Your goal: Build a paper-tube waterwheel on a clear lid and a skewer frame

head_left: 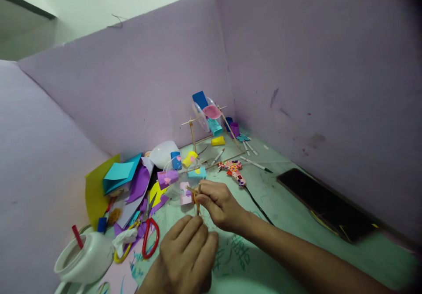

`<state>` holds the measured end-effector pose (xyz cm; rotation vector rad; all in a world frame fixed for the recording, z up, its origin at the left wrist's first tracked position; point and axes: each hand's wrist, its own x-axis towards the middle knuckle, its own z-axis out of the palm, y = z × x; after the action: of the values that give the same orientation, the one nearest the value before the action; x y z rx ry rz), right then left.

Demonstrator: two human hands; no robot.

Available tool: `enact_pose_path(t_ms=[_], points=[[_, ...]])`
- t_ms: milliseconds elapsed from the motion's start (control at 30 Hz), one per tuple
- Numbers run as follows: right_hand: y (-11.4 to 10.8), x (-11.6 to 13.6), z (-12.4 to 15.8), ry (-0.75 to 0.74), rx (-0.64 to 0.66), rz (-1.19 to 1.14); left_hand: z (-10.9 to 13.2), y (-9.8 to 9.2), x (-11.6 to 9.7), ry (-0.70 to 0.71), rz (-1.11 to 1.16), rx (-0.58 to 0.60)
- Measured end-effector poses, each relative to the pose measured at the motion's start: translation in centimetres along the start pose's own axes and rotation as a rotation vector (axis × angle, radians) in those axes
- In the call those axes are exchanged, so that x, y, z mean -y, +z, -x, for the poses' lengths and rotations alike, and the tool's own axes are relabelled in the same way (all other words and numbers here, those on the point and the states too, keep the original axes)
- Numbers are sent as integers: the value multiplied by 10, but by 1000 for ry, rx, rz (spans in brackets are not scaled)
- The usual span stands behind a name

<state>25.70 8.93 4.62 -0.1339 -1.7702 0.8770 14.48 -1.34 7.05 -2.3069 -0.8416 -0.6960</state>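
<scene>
Both my hands are closed on thin wooden sticks just in front of a small paper wheel. My left hand grips the lower part, its knuckles toward me. At the top, where the sticks cross and what looks like an orange rubber band is wrapped, my right hand pinches with thumb and fingertips. Behind them, a clear disc wheel carries purple, blue, yellow, teal and pink paper pieces. Farther back stands a similar wheel on a stick frame. My fingers hide part of the sticks.
Right of my hands lies a floral-patterned glue gun with a black cord. A dark phone-like slab is by the right wall. Red-handled scissors, coloured paper and a white pot crowd the left. Markers lie behind.
</scene>
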Motion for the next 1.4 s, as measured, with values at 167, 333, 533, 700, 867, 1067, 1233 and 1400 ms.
enact_pose_path(t_ms=[167, 333, 533, 700, 867, 1067, 1233, 1400], points=[[-1, 1, 0, 1, -2, -3, 28, 8, -18, -836, 250, -222], [1, 0, 0, 10, -17, 18, 22, -4, -24, -839, 219, -35], [1, -3, 0, 16, -39, 2, 13, 14, -32, -283, -96, -15], [0, -1, 1, 58, -38, -16, 2, 13, -34, -207, -103, 13], [0, 1, 0, 83, -55, -28, -2, 14, -35, -105, -14, -3], [0, 5, 1, 93, -41, -43, 14, 21, -27, -500, 866, -54], [1, 9, 1, 87, -67, -33, 11, 11, -38, -935, 1042, -351], [0, 8, 2, 89, -47, -14, -8, 5, -45, -1402, 1449, -898]])
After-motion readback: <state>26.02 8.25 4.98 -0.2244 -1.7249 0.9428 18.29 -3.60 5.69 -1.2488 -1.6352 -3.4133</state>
